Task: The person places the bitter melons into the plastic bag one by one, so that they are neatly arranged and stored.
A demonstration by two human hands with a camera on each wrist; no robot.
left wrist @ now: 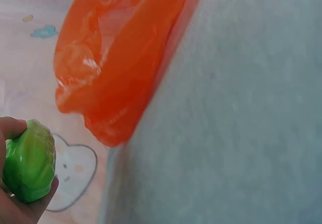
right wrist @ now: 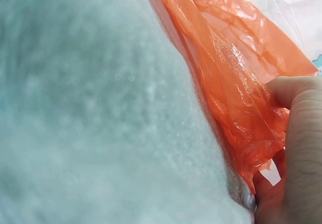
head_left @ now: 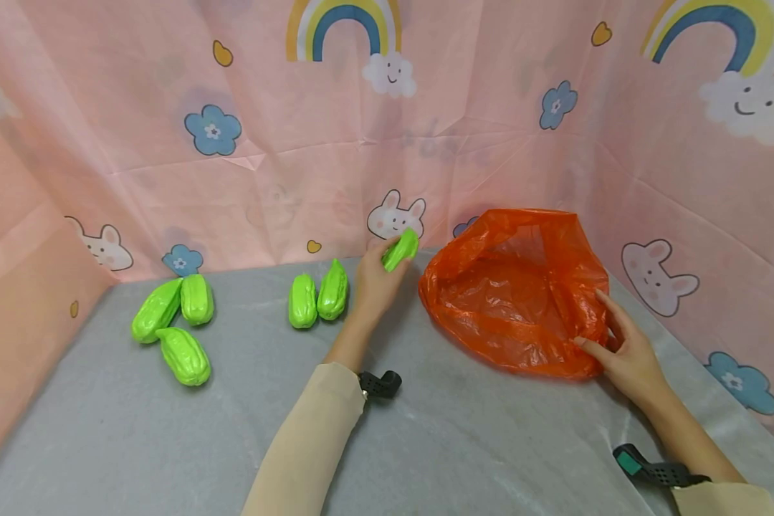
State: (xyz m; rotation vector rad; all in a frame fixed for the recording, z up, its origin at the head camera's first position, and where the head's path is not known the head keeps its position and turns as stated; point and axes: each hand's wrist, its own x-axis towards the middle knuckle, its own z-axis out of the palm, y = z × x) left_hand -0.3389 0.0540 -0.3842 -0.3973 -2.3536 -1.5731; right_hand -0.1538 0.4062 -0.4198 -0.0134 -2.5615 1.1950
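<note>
Grey felt table [head_left: 135, 444], pink cartoon backdrop: the left hand [head_left: 375, 283] grasps a green gourd toy [head_left: 400, 249] just left of the orange bag [head_left: 516, 294], whose near right edge the right hand [head_left: 626, 351] pinches; loading looks underway, next calling for reaching over the mouth

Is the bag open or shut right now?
Open. The bag's mouth gapes toward the left hand, its inner wall showing; the right hand holds its rim.
</note>
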